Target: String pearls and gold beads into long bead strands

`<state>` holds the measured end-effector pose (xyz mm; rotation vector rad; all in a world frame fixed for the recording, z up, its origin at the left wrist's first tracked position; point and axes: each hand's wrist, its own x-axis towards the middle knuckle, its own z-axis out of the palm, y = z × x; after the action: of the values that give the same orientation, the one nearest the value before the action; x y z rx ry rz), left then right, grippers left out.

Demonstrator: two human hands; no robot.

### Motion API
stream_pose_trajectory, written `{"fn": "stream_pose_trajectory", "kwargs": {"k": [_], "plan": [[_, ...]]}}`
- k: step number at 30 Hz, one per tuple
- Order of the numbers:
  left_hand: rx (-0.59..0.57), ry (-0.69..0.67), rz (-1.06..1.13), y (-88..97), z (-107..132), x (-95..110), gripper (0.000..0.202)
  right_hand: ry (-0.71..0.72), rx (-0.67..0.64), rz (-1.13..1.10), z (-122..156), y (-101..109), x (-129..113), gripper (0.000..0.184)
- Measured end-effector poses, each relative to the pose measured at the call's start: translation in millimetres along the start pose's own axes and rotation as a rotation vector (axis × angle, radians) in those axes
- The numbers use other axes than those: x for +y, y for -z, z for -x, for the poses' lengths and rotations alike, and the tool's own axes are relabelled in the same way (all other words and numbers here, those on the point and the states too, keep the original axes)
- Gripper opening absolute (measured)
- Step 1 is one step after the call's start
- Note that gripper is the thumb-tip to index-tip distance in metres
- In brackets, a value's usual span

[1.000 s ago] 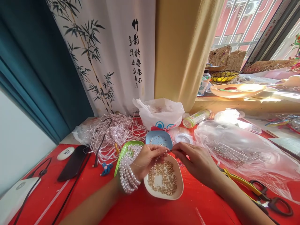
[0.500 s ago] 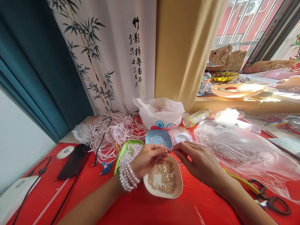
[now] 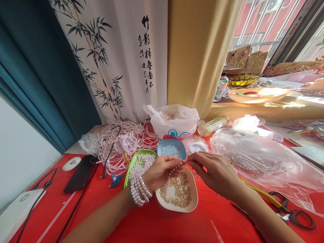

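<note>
A thin pin [image 3: 183, 162] lies roughly level, left to right, just above the white dish [image 3: 194, 202] of gold beads on the counter [image 3: 162, 226]. The right hand [image 3: 215, 172] pinches its right end. The left hand [image 3: 160, 171], its wrist wound with a pearl strand [image 3: 139, 187], pinches that strand's end at the pin's left tip.

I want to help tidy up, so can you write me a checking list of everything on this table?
Surface: red table, crowded at the back.
Job's things: white dish of gold beads; beaded strand; thin pin; pearl strings round the left wrist.
Clutter: pearl heap, blue dish, green dish, plastic bags, bottle, scissors, phone.
Hands: left hand pinches the strand; right hand pinches the pin, over the white dish.
Cables: black cables along the left side.
Surroundings: bamboo curtain, barred window, dishes on the sill.
</note>
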<state>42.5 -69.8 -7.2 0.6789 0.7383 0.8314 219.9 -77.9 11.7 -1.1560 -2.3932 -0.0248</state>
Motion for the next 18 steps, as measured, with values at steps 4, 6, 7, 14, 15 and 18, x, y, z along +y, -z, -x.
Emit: {"fn": "stream_pose_trajectory", "kwargs": {"k": [4, 6, 7, 14, 15, 18], "plan": [[-0.001, 0.024, 0.02, -1.2, 0.5, 0.1, 0.014, -0.019, -0.045, -0.084, -1.0, -1.1, 1.2, 0.017], [-0.008, 0.033, 0.019, -1.0, 0.3, -0.5, 0.014, -0.019, -0.054, -0.116, -1.1, -0.8, 1.8, 0.017], [-0.014, 0.038, 0.018, -0.7, 0.2, -0.8, 0.014, -0.017, -0.057, -0.127, -1.0, -0.4, 2.3, 0.018], [-0.033, 0.073, 0.01, 0.6, -0.7, -1.6, 0.014, 0.029, -0.045, -0.1, 1.3, 0.4, 6.7, 0.017], [-0.034, 0.071, 0.01, 0.8, -0.7, -1.8, 0.014, 0.033, -0.04, -0.091, 1.2, 0.4, 6.8, 0.017], [-0.045, 0.062, 0.011, 2.0, -1.0, -2.6, 0.014, 0.037, -0.029, -0.075, 0.4, 0.7, 5.9, 0.017]]}}
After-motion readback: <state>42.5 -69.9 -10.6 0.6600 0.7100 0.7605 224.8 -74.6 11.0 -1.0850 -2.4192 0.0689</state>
